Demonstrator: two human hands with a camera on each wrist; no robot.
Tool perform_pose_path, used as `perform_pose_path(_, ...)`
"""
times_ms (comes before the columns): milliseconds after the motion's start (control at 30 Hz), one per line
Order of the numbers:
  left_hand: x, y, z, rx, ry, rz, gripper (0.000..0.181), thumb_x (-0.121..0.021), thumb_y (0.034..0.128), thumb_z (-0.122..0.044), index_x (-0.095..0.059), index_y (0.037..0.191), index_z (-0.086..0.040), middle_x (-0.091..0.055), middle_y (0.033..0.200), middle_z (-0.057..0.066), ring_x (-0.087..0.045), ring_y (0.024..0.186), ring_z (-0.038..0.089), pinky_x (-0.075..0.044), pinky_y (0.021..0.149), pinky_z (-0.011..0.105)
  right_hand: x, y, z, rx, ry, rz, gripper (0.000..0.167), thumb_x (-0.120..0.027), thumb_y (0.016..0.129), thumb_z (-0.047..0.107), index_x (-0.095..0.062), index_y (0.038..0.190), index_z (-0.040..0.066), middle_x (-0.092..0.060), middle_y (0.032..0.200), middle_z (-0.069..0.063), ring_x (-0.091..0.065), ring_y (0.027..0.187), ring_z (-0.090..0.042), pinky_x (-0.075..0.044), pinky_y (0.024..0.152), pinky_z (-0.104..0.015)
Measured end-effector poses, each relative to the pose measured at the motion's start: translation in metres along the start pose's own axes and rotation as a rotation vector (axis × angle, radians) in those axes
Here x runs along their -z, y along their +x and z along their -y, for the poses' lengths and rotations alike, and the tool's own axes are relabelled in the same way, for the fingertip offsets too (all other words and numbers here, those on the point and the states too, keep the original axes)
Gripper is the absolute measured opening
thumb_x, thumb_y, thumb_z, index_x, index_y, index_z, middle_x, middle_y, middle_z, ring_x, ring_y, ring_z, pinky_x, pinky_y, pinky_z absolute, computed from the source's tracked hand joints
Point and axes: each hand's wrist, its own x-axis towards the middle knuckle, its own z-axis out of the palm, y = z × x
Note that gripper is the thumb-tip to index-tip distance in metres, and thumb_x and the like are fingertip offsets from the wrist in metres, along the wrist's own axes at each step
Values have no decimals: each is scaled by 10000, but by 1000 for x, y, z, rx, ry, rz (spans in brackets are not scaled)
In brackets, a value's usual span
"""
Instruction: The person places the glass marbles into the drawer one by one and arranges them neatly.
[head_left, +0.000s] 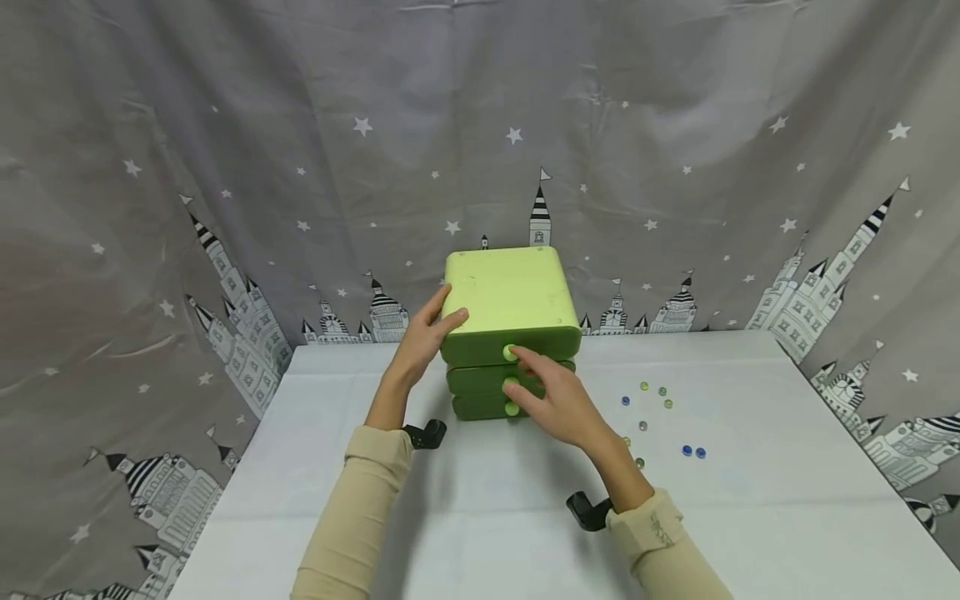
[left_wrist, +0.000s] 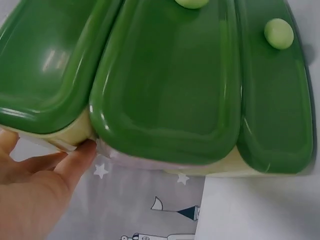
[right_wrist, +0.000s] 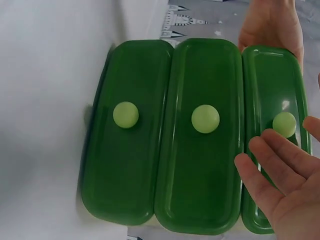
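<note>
One grey curtain (head_left: 480, 108), printed with white stars and castles, closes off the room at the back and along both sides; folds visible. Worktop (head_left: 795, 483) in front of it: white, faintly creased. Cabinet (head_left: 510, 287): upright near the worktop's far edge, pale yellow-green top, dark green front.

Drawers, stacked: top drawer (head_left: 476, 349), middle drawer (head_left: 474, 382), bottom drawer (head_left: 476, 407). All three appear closed; contents not visible. Progress is judged early: both hands are in place at the cabinet, no drawer is pulled out, and drawing out the top one would appear to remain.

Left hand (head_left: 422, 340): at the cabinet's upper left front corner, thumb over the top edge, other fingers extended along the side; judged to be steadying it. Right hand (head_left: 562, 406): in front of the drawers, fingers spread about the top knob (right_wrist: 283, 123). Whether they touch the knob cannot be told; no pinch is confirmed.

Each drawer front carries one round light green knob. At least nine beads (head_left: 687, 450), blue, yellow-green and clear, lie loose and scattered on the worktop to the right of the cabinet, out of either hand's hold.
</note>
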Motion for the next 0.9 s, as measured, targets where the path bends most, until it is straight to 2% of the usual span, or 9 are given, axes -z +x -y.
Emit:
perform_pose_path(233, 1, 0, 0, 37, -58, 29, 774, -648, 963, -384, -215, 1588, -238, -164, 1630, 23, -202, 1469, 208, -321, 1122, 425, -6, 5, -3, -35, 81, 17, 553, -622, 980, 296, -477, 1465, 72, -585, 1324, -159, -588, 1157, -337, -500, 918, -516)
perform_pose_path(333, 2, -1, 0, 48, -69, 29, 770, -649, 964, -376, -215, 1587, -247, -167, 1629, 22, -216, 1465, 214, -331, 1115, 438, -8, 7, -3, -77, 157, 14, 544, -623, 983, 283, -474, 1468, 85, -553, 1367, -130, -555, 1200, -322, -495, 938, -499)
perform_pose_path(500, 2, -1, -1, 51, -68, 27, 765, -652, 963, -374, -223, 1585, -255, -176, 1628, 7, -217, 1465, 212, -338, 1110, 445, -8, 10, -5, -141, 268, 1, 527, -626, 981, 277, -478, 1464, 125, -559, 1344, -113, -531, 1226, -295, -458, 974, -506)
perform_pose_path(633, 2, -1, -1, 54, -55, 18, 772, -656, 958, -385, -225, 1584, -253, -181, 1626, -3, -202, 1469, 204, -326, 1118, 433, -7, 13, -6, -136, 307, 10, 542, -624, 976, 293, -471, 1468, 126, -574, 1310, -134, -551, 1205, -296, -455, 962, -534)
perform_pose_path(800, 3, -2, -1, 28, -4, 8, 772, -645, 957, -420, -226, 1581, -245, -183, 1619, -38, -162, 1474, 164, -239, 1160, 383, -7, 16, -8, -142, 341, 6, 523, -633, 970, 294, -504, 1442, 112, -604, 1261, -140, -580, 1154, -286, -484, 921, -520)
perform_pose_path(900, 2, -9, -14, 23, 30, 16, 747, -618, 984, -365, -210, 1584, -187, -172, 1620, -10, -142, 1479, 183, -198, 1174, 379, -8, 18, -9, -148, 369, 6, 499, -636, 970, 278, -523, 1424, 103, -613, 1249, -145, -585, 1142, -282, -487, 918, -503)
